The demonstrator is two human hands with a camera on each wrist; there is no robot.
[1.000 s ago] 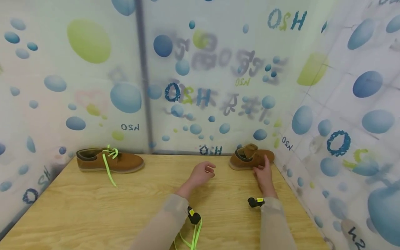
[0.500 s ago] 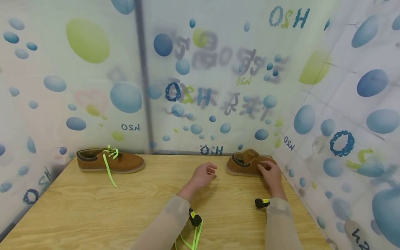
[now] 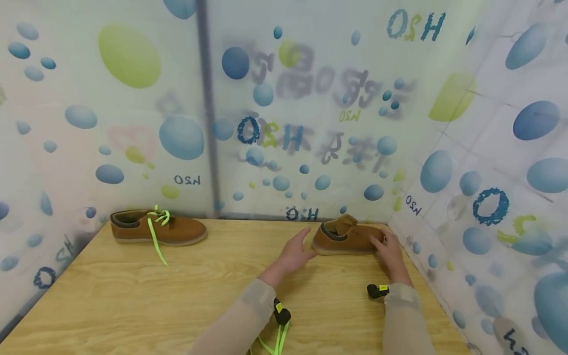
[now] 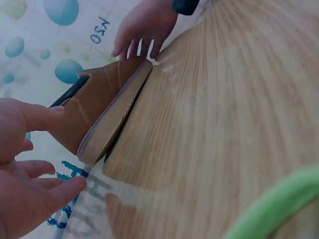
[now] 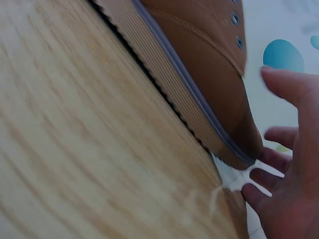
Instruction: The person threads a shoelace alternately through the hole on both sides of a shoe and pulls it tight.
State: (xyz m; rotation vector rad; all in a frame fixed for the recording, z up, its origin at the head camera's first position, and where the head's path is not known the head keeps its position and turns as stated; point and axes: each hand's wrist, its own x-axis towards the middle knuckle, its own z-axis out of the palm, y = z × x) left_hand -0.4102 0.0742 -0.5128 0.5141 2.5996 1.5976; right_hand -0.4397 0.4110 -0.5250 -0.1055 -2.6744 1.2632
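Both Ends Covered: Steady the Unlaced Shoe (image 3: 335,242) at Heel and Toe

By the far left corner of the table (image 3: 133,301) sits the laced shoe (image 3: 184,231), toe to the right, one end of its green lace (image 3: 154,239) trailing towards the near edge.

At the middle of the near edge, loose green strands (image 3: 278,340) lie beside the left forearm; best keep that sleeve from dragging them.

The left hand (image 3: 293,254) is spread wide behind the heel, thumb raised, gripping nothing; whether it touches the leather is unclear.

The unlaced shoe stands upright near the far edge, towards the right corner, its eyelets (image 5: 238,30) bare where they show.

The right hand (image 3: 391,251) is at the toe, fingers parted and slightly bent, a fingertip seemingly against it, no grip closed.

Shifting the shoe would probably go best with even pressure from both ends, sole flat, clear of the right edge.
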